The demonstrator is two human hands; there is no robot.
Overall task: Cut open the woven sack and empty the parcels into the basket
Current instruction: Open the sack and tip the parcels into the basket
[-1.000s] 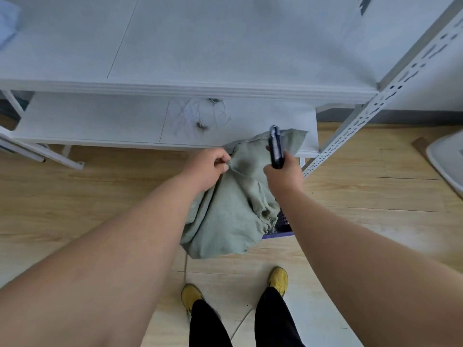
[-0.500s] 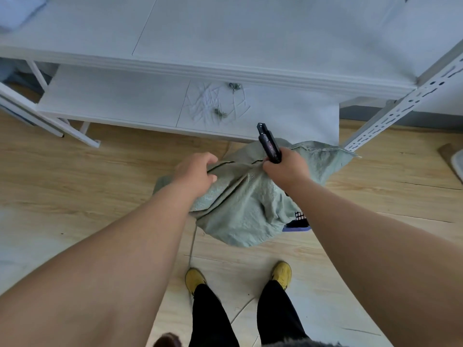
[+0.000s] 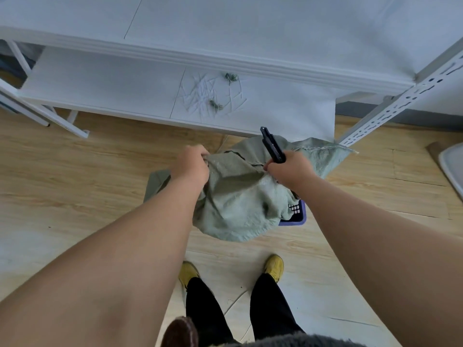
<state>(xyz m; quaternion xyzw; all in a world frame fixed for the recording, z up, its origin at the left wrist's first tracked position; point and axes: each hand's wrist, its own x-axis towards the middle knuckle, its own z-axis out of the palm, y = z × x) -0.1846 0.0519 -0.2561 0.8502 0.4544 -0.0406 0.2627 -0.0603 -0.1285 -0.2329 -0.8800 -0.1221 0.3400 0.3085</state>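
A pale green woven sack hangs crumpled between my hands, draped over a purple basket on the floor; only the basket's right corner shows. My left hand grips the sack's left upper edge. My right hand holds a black utility knife that points up and away, and also pinches the sack's right upper edge. A stitched seam of the sack sticks out to the right. No parcels are visible.
A white metal rack stands just beyond, its low shelf littered with cut threads. A slotted rack post slants at right. My yellow shoes stand on the wooden floor below the sack. A white object sits at far right.
Both hands have drawn apart and spread the sack wider over the basket. The knife has tilted leftward. The view has shifted, showing more of the lower shelf.
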